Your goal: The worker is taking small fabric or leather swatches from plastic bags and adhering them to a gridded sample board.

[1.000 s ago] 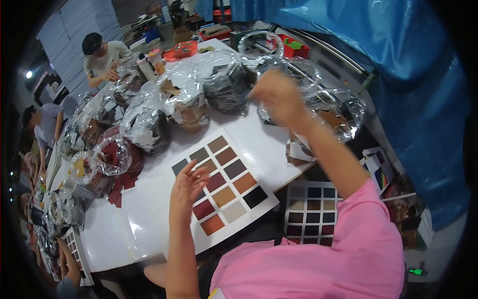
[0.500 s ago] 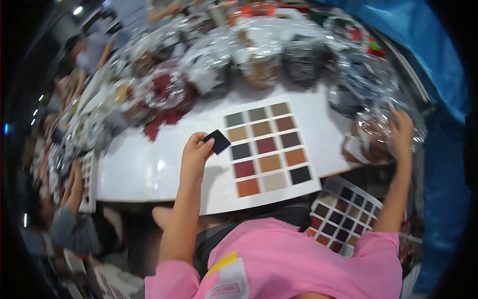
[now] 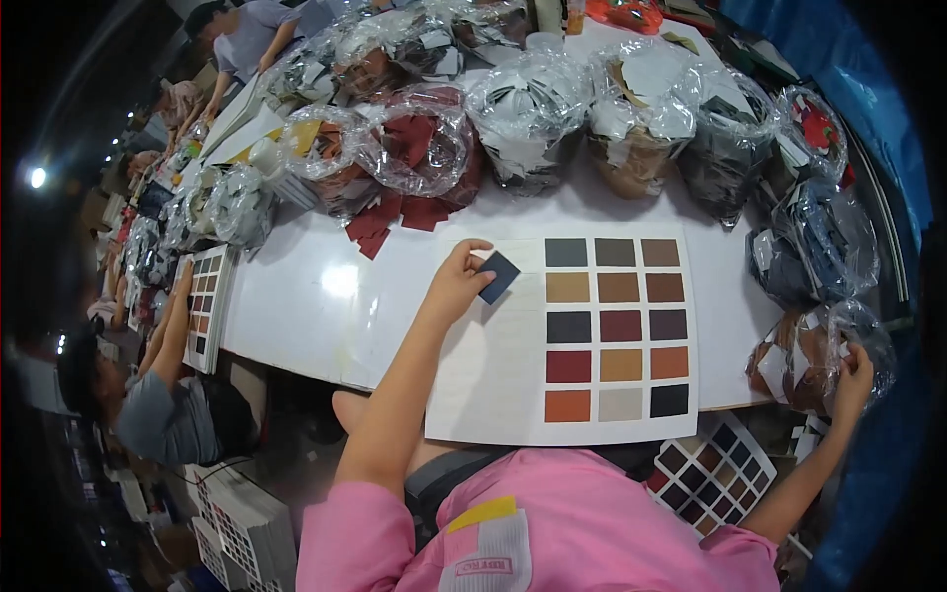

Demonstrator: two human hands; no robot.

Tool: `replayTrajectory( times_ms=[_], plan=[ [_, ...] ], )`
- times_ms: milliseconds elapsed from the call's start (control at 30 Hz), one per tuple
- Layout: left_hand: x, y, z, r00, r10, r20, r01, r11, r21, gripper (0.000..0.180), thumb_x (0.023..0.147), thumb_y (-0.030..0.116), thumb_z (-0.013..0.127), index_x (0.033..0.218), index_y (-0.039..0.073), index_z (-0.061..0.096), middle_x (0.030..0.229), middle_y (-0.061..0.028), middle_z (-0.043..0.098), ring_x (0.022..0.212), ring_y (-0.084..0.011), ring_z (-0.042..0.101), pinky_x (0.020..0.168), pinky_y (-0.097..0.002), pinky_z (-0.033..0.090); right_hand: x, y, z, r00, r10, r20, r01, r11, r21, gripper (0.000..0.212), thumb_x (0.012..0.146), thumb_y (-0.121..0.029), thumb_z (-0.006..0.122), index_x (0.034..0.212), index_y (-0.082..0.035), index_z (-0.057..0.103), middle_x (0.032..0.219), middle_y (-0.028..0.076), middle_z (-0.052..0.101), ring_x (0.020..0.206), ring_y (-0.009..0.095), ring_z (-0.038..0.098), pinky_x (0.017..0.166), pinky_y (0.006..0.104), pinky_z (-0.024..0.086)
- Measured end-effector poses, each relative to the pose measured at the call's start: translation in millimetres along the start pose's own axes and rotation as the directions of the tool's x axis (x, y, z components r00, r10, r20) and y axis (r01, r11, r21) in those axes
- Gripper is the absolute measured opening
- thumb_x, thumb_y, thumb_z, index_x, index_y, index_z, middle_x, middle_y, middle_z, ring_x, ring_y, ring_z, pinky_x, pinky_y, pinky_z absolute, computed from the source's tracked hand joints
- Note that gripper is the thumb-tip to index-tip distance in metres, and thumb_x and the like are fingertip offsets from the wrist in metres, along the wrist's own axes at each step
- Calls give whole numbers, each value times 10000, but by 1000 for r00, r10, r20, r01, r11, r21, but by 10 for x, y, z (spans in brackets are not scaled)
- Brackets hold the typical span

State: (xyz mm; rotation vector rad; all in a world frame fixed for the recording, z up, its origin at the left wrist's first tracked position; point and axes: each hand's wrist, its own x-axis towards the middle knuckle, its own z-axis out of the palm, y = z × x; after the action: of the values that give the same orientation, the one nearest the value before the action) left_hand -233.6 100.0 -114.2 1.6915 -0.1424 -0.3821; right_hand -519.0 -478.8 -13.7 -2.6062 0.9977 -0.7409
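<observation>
My left hand (image 3: pixel 456 284) pinches a small dark navy square swatch (image 3: pixel 500 279) above the left, bare part of a white sample card (image 3: pixel 488 400). Rows of coloured squares in grey, brown, red, orange and black fill the card's right half. The card lies at the table's front edge, close to my body. Far to the right, my right hand (image 3: pixel 854 379) is at a clear plastic bag of brown swatches (image 3: pixel 804 360), its fingers curled at the bag's side. What those fingers grip cannot be made out.
Several clear bags of sorted scraps, such as a red one (image 3: pixel 414 148), curve round the white table (image 3: pixel 286 266). Loose red pieces (image 3: pixel 370 229) lie before it. Another swatch card (image 3: pixel 715 474) sits below the table edge. At left, a person (image 3: pixel 173 395) handles a stack of cards.
The view has shifted, so the card and bags appear elsewhere in the picture. My left hand keeps the navy swatch over the card; my right hand stays at the brown bag.
</observation>
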Motion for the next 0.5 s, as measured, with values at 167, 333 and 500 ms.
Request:
replayTrajectory(
  times_ms=[167, 333, 500],
  plan=[
    [382, -76, -54, 989, 108, -96, -90, 980, 180, 234, 755, -34, 686, 984, 3, 652, 736, -32, 613, 675, -96, 557, 627, -239, 454, 9, 0, -61, 956, -257, 142, 280, 943, -177, 242, 712, 116, 560, 920, 2, 607, 850, 96, 565, 798, 226, 554, 749, 322, 456],
    [703, -60, 51, 991, 130, 17, -129, 943, 306, 187, 761, 3, 679, 948, 0, 668, 730, -73, 636, 691, -138, 583, 648, -283, 465, -38, 43, -63, 986, -165, 0, 165, 985, -43, 160, 780, 93, 568, 912, 8, 593, 843, 79, 560, 840, 197, 569, 780, 270, 447],
    [748, -36, 140, 995, 68, 70, -90, 916, 391, 197, 761, -6, 673, 958, -1, 670, 787, -90, 661, 713, -161, 604, 677, -291, 474, -72, -65, -45, 1000, -13, -23, 13, 1000, -6, 120, 829, 57, 571, 932, 2, 599, 884, 78, 572, 856, 192, 574, 790, 263, 446]
  ],
)
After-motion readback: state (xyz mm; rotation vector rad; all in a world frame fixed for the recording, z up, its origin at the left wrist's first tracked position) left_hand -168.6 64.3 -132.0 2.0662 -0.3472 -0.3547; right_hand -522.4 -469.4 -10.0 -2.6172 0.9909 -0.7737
